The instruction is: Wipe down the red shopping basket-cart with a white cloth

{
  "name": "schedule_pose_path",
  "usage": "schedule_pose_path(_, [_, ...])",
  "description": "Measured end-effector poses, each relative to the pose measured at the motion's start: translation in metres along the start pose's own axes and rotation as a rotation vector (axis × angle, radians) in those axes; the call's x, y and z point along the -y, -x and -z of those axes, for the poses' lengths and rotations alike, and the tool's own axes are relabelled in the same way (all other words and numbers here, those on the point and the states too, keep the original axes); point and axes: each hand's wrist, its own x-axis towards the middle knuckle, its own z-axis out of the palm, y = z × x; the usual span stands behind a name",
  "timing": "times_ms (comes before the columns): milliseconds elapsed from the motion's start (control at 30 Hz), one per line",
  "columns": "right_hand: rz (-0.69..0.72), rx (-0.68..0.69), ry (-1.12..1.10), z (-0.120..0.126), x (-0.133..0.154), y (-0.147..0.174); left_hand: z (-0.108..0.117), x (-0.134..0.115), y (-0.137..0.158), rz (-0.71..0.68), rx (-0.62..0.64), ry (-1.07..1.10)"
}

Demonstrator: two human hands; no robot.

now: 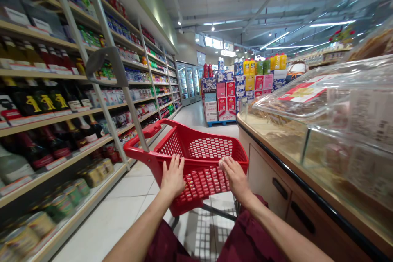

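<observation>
A red plastic shopping cart (196, 161) stands right in front of me, its basket wall full of small holes. My left hand (172, 177) lies against the near side of the basket, fingers spread and stretched over its upper edge. Further right along the same side, my right hand (236, 175) has its fingers curled and drawn together by the rim. Between its fingertips shows a small white crumpled piece (225, 160), which looks like tissue. The cart's handle (151, 131) is at the left end, and neither hand is on it.
Shelves of bottles and cans (69, 135) run along the left. At right is a wooden counter (264, 172) carrying clear plastic food boxes (294, 90). Stacked cartons and drinks (226, 96) stand on a blue pallet (222, 123) ahead; glass-door fridges (188, 80) are farther back. A grey pole (123, 77) rises by the cart.
</observation>
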Motion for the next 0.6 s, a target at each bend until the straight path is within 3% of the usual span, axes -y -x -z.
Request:
schedule_pose_path(167, [0.125, 0.078, 0.008, -0.013, 0.013, 0.013, 0.001, 0.000, 0.002, -0.002, 0.017, 0.019])
schedule_pose_path(367, [0.144, -0.058, -0.016, -0.011, 0.029, -0.012, 0.002, -0.002, 0.003, 0.016, 0.021, 0.021])
schedule_pose_path(600, [0.199, 0.056, -0.040, -0.025, 0.044, -0.004, 0.001, -0.001, 0.004, 0.004, 0.031, 0.048])
